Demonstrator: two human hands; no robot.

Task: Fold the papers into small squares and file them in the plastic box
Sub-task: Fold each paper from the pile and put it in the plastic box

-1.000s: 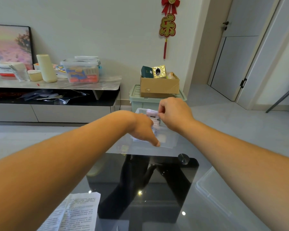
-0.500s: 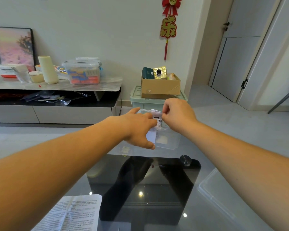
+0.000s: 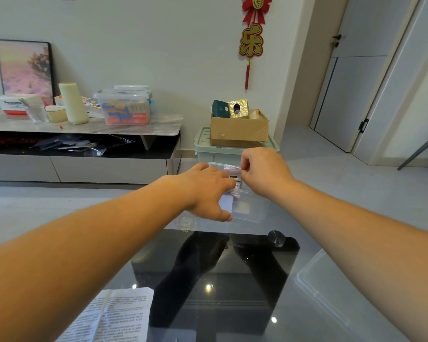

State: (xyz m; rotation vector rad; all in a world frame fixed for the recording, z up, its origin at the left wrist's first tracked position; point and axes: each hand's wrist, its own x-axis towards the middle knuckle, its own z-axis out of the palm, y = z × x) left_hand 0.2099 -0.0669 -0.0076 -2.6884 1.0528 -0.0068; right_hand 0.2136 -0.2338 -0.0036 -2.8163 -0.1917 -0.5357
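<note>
A small clear plastic box point(image 3: 251, 209) stands at the far edge of the glossy dark table point(image 3: 215, 280). Folded papers point(image 3: 235, 174) stand upright inside it. My left hand point(image 3: 209, 191) lies over the box's left side, thumb down on the near wall and fingers reaching across the top against the papers. My right hand point(image 3: 263, 172) pinches the top edge of a folded paper above the box. An unfolded printed sheet point(image 3: 114, 317) lies at the table's near left edge.
The clear box lid point(image 3: 331, 287) lies flat on the table at the right. Beyond the table stand a pale green bin point(image 3: 203, 149) topped by a cardboard box point(image 3: 239, 130), and a low console point(image 3: 84, 134) with containers at the left.
My left hand rose from pointing down at the box's front to lie across its left side and top. My right hand stayed pinching the paper. The camera tilted slightly.
</note>
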